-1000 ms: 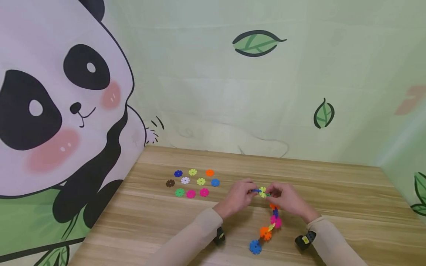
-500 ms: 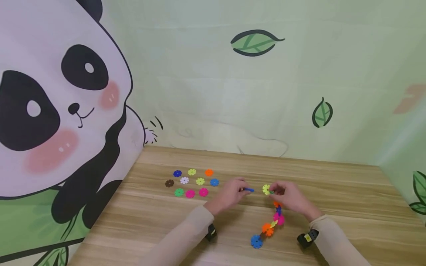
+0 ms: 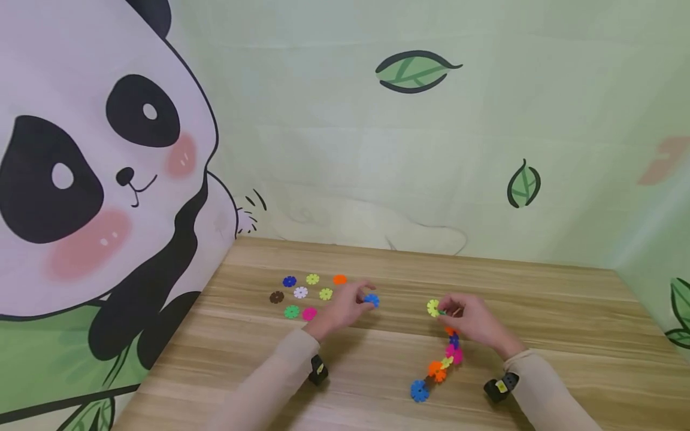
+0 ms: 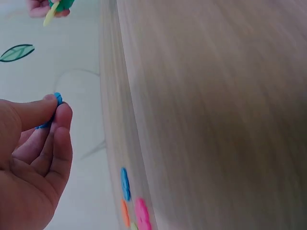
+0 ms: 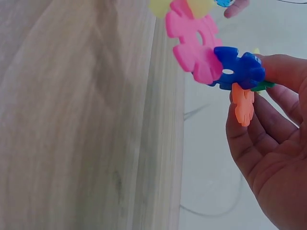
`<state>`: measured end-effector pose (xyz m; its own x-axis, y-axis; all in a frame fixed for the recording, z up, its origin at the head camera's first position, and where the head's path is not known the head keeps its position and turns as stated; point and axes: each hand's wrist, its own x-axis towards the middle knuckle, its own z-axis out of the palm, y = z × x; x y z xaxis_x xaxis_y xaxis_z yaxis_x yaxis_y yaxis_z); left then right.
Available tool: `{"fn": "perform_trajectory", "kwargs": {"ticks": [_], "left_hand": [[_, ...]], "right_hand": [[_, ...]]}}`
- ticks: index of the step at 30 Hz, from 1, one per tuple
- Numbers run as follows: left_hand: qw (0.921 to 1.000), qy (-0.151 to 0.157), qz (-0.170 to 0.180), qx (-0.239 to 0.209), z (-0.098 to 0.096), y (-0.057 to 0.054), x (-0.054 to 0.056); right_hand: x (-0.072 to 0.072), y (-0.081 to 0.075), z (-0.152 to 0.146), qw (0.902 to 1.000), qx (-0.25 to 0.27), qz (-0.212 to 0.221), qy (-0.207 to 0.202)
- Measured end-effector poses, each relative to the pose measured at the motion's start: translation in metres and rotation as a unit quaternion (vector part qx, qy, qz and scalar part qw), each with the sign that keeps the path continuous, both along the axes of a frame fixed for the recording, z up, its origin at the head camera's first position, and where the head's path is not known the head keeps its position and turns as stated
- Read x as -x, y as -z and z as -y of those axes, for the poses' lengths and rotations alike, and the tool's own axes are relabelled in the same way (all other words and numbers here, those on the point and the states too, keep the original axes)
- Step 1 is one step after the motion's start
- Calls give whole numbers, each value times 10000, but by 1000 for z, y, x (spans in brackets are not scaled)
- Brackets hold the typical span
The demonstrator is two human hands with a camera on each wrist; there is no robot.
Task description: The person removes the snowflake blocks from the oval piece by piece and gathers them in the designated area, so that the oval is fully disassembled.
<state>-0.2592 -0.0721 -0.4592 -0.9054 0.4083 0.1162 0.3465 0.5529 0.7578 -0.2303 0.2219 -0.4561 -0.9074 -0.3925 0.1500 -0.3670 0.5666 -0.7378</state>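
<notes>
My left hand [image 3: 344,306] pinches a blue snowflake disc [image 3: 371,300] between thumb and fingers; the left wrist view shows its edge above the thumb. My right hand [image 3: 473,318] grips the upper end of a chain of interlocked snowflake discs, at a mostly covered green disc [image 5: 263,86]. A yellow disc [image 3: 433,308] sticks out leftward from that end. Below the hand hang an orange disc [image 5: 244,105], a dark blue disc [image 5: 242,69] and a pink disc [image 5: 194,40]. Further down come yellow, orange and brown ones, ending in a blue disc [image 3: 419,391]. A gap separates the hands.
Loose snowflake discs lie in rows at the left of the wooden table [image 3: 566,335], among them a white disc [image 3: 300,293], a brown disc [image 3: 277,297] and a green disc [image 3: 291,312]. My left forearm and hand cover some. A printed cloth wall [image 3: 334,149] rises behind.
The left hand, with its blue disc, has pulled away leftward from the chain's yellow disc and turned the disc's face into view. The right hand stays nearly in place, still gripping the chain.
</notes>
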Motion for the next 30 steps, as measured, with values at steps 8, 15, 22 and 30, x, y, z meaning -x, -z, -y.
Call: {"fn": "perform_trajectory", "kwargs": {"ticks": [8, 15, 22, 30], "left_hand": [[9996, 78, -203, 174, 25, 8, 5], [9986, 75, -15, 526, 40, 14, 8], [9943, 153, 383, 984, 41, 12, 7], [9886, 354, 484, 1384, 36, 14, 8]], "right_hand": [[0, 2, -1, 10000, -19, -59, -42], [-2, 1, -4, 9999, -35, -56, -107], [-1, 3, -6, 9993, -84, -235, -294], [-1, 4, -6, 9992, -111, -224, -312]]}}
